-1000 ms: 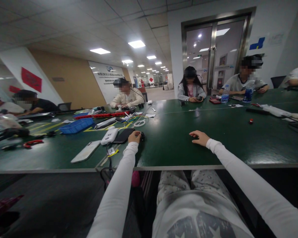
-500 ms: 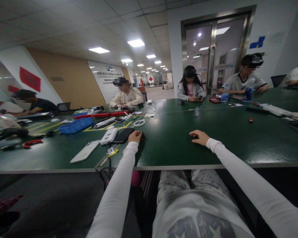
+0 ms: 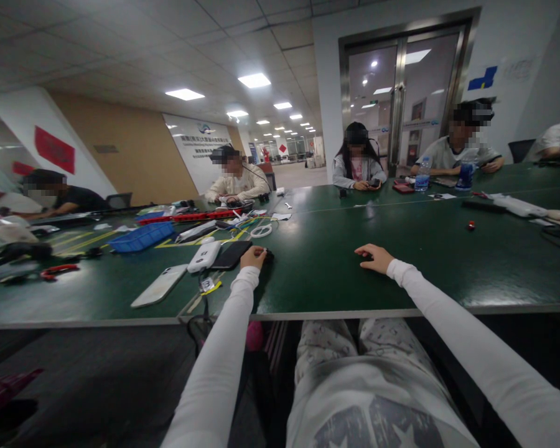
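My left hand (image 3: 253,256) is closed on a small black object (image 3: 269,254) at the tabletop; its kind is too small to make out. Just left of that hand lies a flat black case or phone (image 3: 232,255), and beside it a white power bank (image 3: 204,256). A white phone (image 3: 159,286) lies nearer the table edge. My right hand (image 3: 376,258) rests on the green table (image 3: 317,274) with its fingers apart and holds nothing.
A blue tray (image 3: 142,237), a coiled white cable (image 3: 261,231) and a red strip (image 3: 191,216) lie to the left. Farther right are a small red object (image 3: 470,225) and a water bottle (image 3: 422,174). Several people sit around the table.
The black object at my left fingertips has turned or shifted slightly. My right hand has stayed in place.
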### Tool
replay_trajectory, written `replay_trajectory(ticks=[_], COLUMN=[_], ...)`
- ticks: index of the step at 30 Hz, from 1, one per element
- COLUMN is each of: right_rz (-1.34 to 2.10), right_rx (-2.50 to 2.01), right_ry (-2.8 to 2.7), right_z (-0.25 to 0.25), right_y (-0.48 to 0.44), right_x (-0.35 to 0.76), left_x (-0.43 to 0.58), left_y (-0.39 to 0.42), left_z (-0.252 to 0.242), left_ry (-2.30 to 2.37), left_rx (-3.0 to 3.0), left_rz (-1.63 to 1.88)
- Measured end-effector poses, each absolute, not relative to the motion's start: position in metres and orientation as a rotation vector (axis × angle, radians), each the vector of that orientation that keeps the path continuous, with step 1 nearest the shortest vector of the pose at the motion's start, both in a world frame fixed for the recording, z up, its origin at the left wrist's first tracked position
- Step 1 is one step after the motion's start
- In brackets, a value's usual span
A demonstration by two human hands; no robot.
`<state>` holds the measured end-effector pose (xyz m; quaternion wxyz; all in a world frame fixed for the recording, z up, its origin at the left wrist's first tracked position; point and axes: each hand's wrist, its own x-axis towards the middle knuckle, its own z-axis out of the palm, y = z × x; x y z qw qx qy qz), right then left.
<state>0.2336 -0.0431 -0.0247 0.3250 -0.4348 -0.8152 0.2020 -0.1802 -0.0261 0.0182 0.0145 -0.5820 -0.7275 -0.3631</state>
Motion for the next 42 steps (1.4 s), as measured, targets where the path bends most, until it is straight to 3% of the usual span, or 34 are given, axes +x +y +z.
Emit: replay_trajectory(ticks=[25, 32, 42], right_rz=[0.532, 0.525, 0.511], right_rx=[-1.139, -1.13, -1.123], right_ry=[-2.155, -2.155, -2.135], right_z=[-0.024, -0.025, -0.024], right_y=[-0.043, -0.042, -0.041], right_x=[0.234, 0.235, 0.232], left_x=[-0.192, -0.191, -0.126], left_y=[-0.009, -0.008, -0.015], left_z=[0.003, 0.001, 0.003], left_ry=[-1.947, -2.04, -1.76], left_rx=[-1.989, -2.036, -2.348], left_rz=[-0.967, -0.948, -0.902])
